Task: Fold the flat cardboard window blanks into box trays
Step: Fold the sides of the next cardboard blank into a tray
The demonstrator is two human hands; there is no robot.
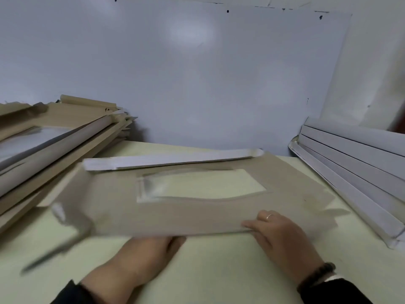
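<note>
Cardboard window blank, brown, with one clear window, lies across the pale green table in front of the person, its near edge lifted off the surface and blurred on its left side. The right hand pinches that near edge right of centre, fingers on top with a ring showing, thumb hidden below. The left hand reaches under the near edge left of centre; its fingers are hidden beneath the cardboard, so its grip cannot be told. The blank's far flap is folded up, showing its white side. One blank is in hand. To the left sits a pile of brown blanks, too many and too overlapped to count. To the right, touching the wall, lies a stack of white folded trays, about five edges showing.
</note>
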